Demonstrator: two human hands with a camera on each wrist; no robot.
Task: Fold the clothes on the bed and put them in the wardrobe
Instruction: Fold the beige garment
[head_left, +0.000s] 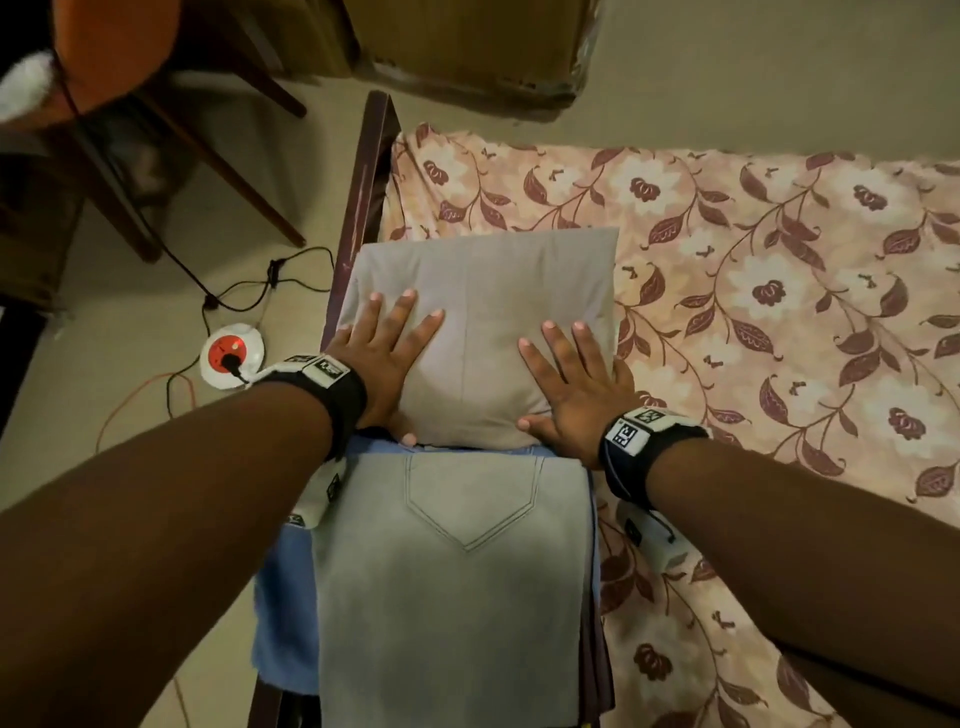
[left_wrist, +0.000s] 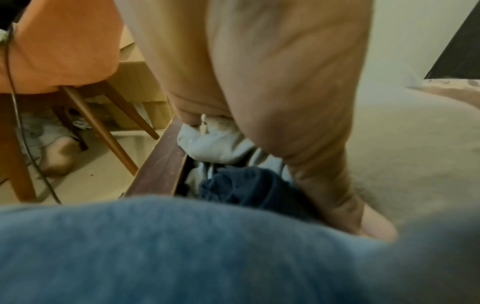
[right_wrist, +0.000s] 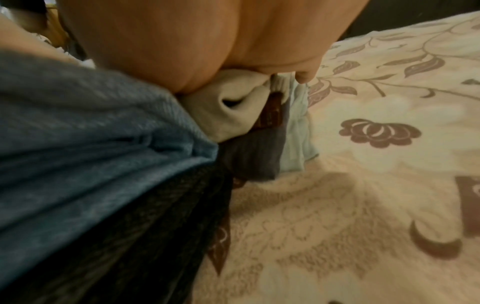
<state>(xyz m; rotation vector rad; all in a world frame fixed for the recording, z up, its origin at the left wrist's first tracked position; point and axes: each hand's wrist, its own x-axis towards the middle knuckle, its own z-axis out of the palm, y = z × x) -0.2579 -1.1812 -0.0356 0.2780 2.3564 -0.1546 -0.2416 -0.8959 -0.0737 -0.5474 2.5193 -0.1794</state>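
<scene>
Folding looks nearly done: a beige folded garment (head_left: 483, 317) lies flat at the bed's (head_left: 753, 270) left edge by the dark wooden frame (head_left: 363, 208), and just nearer me sits a stack with grey jeans (head_left: 457, 571) on top of a blue garment (head_left: 283, 613), darker pieces underneath. I judge the carrying to the wardrobe is all left; no wardrobe shows. My left hand (head_left: 384, 353) lies flat on the beige garment's left half, fingers straight and spread, thumb at its near edge. My right hand (head_left: 571, 384) presses its right half likewise, open, gripping nothing. Both wrist views show palms down on cloth.
</scene>
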